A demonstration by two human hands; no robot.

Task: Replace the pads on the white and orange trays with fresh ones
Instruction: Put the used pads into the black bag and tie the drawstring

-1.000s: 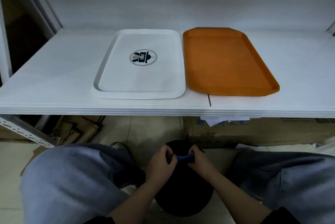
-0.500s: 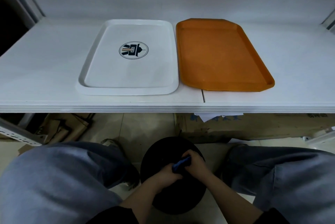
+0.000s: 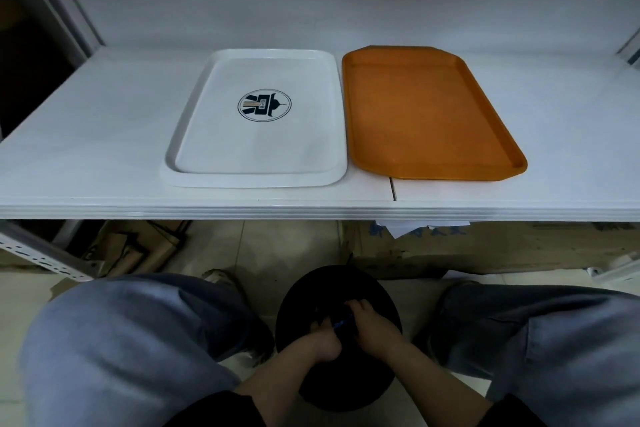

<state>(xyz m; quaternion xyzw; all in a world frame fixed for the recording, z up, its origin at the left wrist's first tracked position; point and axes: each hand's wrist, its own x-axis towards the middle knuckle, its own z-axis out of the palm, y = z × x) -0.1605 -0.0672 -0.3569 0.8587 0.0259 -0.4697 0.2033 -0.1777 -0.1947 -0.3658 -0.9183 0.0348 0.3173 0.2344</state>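
Observation:
A white tray [image 3: 204, 108] with a round dark logo lies on the white shelf, and an orange tray [image 3: 426, 115] lies right beside it; neither has a pad on it. Below the shelf, between my knees, stands a round black bin [image 3: 311, 291]. Both hands are down in its mouth. My left hand [image 3: 323, 340] and my right hand [image 3: 372, 326] pinch a small crumpled blue item [image 3: 341, 323] between them; most of it is hidden by the fingers.
The white shelf [image 3: 86, 156] has a front edge above my knees and a seam near the orange tray. Flattened cardboard [image 3: 138, 250] and a large cardboard box [image 3: 502, 246] lie on the tiled floor under it. A metal rack post [image 3: 41, 253] stands at the left.
My hands have sunk deeper into the black bin with the blue item, which is more bunched up. The view has shifted a little; the trays have not moved.

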